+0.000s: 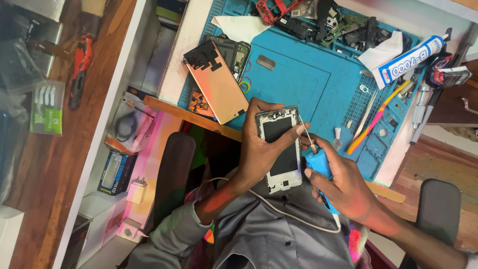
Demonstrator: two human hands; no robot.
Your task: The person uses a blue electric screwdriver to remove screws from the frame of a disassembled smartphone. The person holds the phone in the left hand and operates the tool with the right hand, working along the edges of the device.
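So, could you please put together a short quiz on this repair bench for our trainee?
1. Which hand holds the white-framed phone body with a dark centre?
2. True or false: the thin metal tip of the blue-handled corded tool meets the frame's upper right edge.
3. What lies on the blue silicone work mat just left of the held frame: (a) a pink-orange phone back panel, (b) a hammer, (c) a mug?

Key
1. The left hand; the right hand grips the tool.
2. True.
3. (a).
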